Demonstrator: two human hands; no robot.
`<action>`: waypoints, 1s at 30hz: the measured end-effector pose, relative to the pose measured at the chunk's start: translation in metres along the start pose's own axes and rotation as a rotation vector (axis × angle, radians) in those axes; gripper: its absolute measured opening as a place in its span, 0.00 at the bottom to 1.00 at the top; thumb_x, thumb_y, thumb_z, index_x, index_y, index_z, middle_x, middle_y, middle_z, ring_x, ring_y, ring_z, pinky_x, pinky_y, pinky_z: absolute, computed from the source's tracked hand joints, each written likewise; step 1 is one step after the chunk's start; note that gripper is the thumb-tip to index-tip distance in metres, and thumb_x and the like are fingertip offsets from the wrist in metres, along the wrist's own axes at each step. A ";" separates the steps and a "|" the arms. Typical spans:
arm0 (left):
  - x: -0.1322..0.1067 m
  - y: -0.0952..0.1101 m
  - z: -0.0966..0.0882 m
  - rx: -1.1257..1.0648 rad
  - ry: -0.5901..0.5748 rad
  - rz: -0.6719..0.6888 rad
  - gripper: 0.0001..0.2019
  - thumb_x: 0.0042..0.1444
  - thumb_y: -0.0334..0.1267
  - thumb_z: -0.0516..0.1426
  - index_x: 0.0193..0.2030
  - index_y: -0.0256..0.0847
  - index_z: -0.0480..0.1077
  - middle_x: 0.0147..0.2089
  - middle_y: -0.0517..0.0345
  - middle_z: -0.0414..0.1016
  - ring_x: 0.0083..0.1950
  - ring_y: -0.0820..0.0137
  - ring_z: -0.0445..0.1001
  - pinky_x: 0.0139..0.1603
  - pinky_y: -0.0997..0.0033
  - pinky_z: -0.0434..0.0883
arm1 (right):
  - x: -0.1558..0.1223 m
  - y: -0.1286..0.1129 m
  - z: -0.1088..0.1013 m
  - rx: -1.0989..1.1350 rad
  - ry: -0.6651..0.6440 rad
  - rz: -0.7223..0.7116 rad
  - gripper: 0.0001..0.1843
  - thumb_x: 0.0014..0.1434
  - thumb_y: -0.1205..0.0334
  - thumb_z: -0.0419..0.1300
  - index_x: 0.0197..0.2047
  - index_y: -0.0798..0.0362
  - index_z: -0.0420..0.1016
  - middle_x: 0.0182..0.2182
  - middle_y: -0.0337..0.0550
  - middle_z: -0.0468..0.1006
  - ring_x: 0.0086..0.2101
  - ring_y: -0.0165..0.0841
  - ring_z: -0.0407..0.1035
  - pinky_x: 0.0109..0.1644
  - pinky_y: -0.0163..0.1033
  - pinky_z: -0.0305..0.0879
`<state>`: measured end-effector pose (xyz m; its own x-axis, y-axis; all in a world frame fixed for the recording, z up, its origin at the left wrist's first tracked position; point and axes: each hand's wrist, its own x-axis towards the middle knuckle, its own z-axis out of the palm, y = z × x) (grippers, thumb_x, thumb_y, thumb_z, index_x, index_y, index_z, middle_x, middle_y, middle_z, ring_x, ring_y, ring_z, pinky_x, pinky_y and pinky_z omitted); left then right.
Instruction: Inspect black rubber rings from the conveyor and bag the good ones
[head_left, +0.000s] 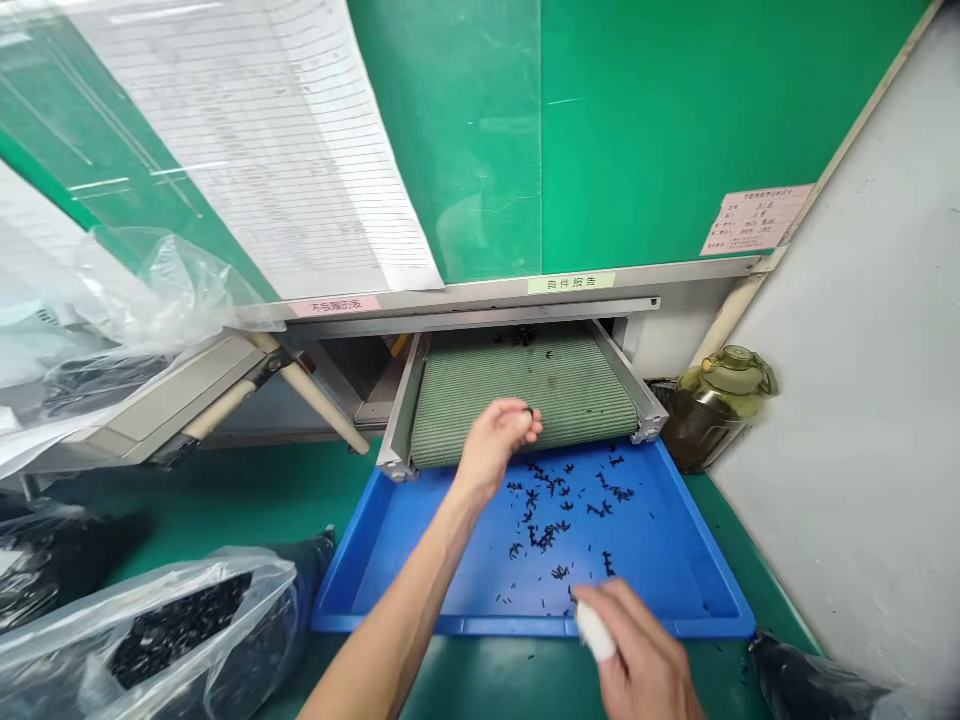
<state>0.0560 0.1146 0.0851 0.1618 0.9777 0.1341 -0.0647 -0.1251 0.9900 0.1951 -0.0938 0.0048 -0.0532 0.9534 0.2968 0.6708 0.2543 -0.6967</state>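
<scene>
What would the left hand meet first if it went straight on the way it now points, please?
Probably the green mesh conveyor belt. The left hand, pinching a small black piece, points forward over it, though its height above the belt is hard to judge from this view.

Glass jar — plastic bags, posted paper form

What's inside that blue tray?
Small black parts lie scattered across the blue tray. The right hand covers part of its near side, so anything beneath that hand cannot be seen.
</scene>
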 end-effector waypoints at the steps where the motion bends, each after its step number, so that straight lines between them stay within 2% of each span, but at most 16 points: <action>1: -0.029 -0.001 0.002 -0.182 -0.048 -0.083 0.11 0.51 0.36 0.61 0.40 0.37 0.68 0.39 0.49 0.77 0.36 0.70 0.76 0.38 0.70 0.71 | 0.015 -0.010 -0.015 -0.014 0.117 -0.022 0.18 0.60 0.68 0.45 0.48 0.46 0.71 0.41 0.47 0.74 0.39 0.34 0.72 0.40 0.34 0.69; 3: -0.076 -0.001 0.005 -0.417 -0.087 -0.207 0.13 0.47 0.35 0.64 0.40 0.37 0.70 0.37 0.52 0.78 0.33 0.73 0.75 0.36 0.74 0.70 | 0.038 -0.030 -0.037 -0.029 0.215 -0.067 0.17 0.61 0.68 0.45 0.47 0.49 0.71 0.38 0.46 0.73 0.38 0.32 0.70 0.41 0.34 0.68; 5: -0.109 0.002 0.006 -0.532 -0.078 -0.277 0.14 0.45 0.35 0.65 0.39 0.37 0.72 0.34 0.53 0.78 0.31 0.73 0.74 0.33 0.75 0.69 | 0.050 -0.049 -0.048 -0.056 0.239 -0.111 0.16 0.62 0.68 0.46 0.48 0.50 0.70 0.38 0.46 0.72 0.37 0.31 0.69 0.41 0.35 0.67; 9: -0.144 0.011 0.006 -0.608 -0.060 -0.308 0.13 0.41 0.37 0.68 0.33 0.36 0.75 0.30 0.53 0.77 0.28 0.73 0.73 0.31 0.74 0.69 | 0.044 -0.075 -0.047 -0.103 0.169 -0.184 0.18 0.62 0.71 0.45 0.50 0.52 0.69 0.40 0.47 0.71 0.39 0.32 0.68 0.43 0.37 0.66; 13: -0.161 0.020 0.005 -0.630 -0.086 -0.306 0.13 0.40 0.37 0.68 0.33 0.36 0.75 0.25 0.57 0.75 0.25 0.75 0.71 0.29 0.76 0.67 | 0.028 -0.088 -0.047 -0.132 0.126 -0.256 0.21 0.61 0.75 0.43 0.51 0.52 0.68 0.38 0.46 0.71 0.37 0.32 0.68 0.41 0.37 0.67; 18: -0.177 0.026 0.001 -0.642 -0.104 -0.315 0.12 0.43 0.36 0.67 0.34 0.35 0.74 0.24 0.59 0.74 0.26 0.75 0.71 0.30 0.76 0.67 | 0.021 -0.096 -0.054 -0.262 0.112 -0.330 0.23 0.58 0.78 0.44 0.51 0.52 0.69 0.33 0.44 0.71 0.33 0.30 0.68 0.36 0.35 0.67; 22: -0.185 0.029 -0.001 -0.647 -0.128 -0.329 0.11 0.45 0.35 0.66 0.35 0.35 0.73 0.25 0.58 0.75 0.27 0.75 0.72 0.31 0.75 0.68 | 0.019 -0.102 -0.057 -0.269 0.136 -0.383 0.19 0.59 0.76 0.45 0.48 0.53 0.70 0.34 0.45 0.73 0.36 0.33 0.69 0.39 0.38 0.68; 30: -0.194 0.040 -0.009 -0.680 -0.141 -0.356 0.11 0.46 0.33 0.65 0.36 0.34 0.72 0.26 0.56 0.76 0.29 0.74 0.73 0.33 0.75 0.68 | 0.017 -0.104 -0.056 -0.301 0.094 -0.475 0.20 0.58 0.78 0.45 0.50 0.56 0.68 0.35 0.48 0.73 0.37 0.35 0.69 0.39 0.40 0.68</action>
<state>0.0131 -0.0789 0.0980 0.4072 0.9029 -0.1376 -0.5672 0.3681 0.7367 0.1662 -0.1126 0.1187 -0.3434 0.7238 0.5984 0.7715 0.5808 -0.2598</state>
